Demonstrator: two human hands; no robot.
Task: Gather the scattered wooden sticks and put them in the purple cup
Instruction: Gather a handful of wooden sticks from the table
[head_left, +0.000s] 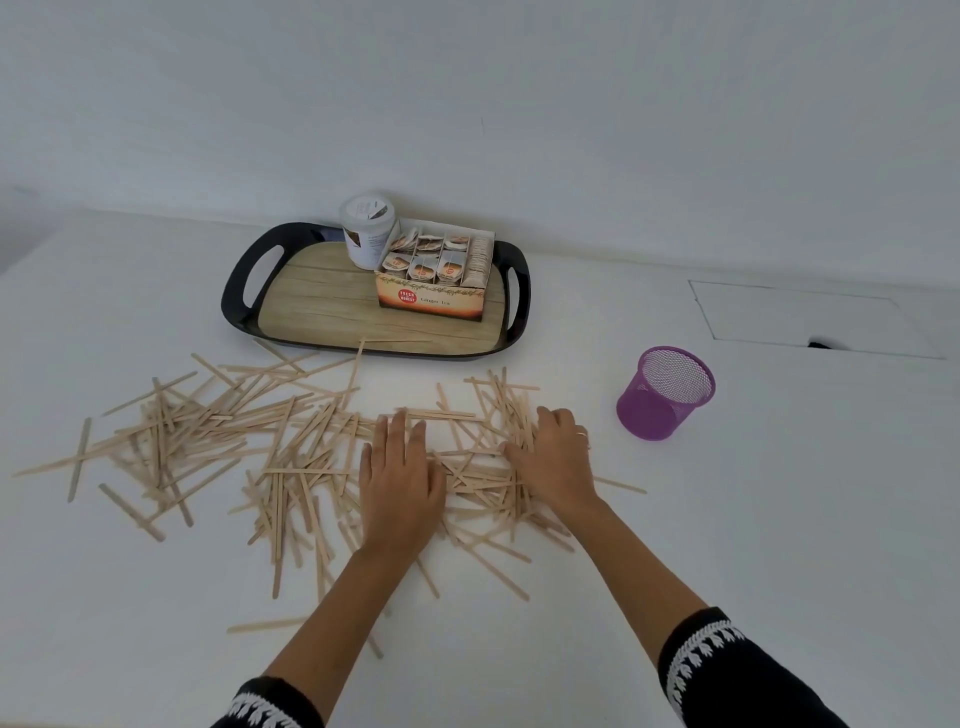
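Many thin wooden sticks (234, 431) lie scattered across the white table, from far left to just right of the middle. My left hand (400, 478) lies flat on the sticks near the centre, fingers straight and spread. My right hand (556, 457) rests on a denser heap of sticks to the right, its fingers bent down into the pile; a ring shows on one finger. Whether it grips any stick is hidden. The purple mesh cup (665, 392) stands upright on the table to the right of my right hand, apart from the sticks.
A black tray (244, 280) with a wood-pattern floor sits behind the sticks, holding a white lidded jar (368, 231) and an open box of tea bags (436, 275). A rectangular hatch (810, 317) is set in the table at far right.
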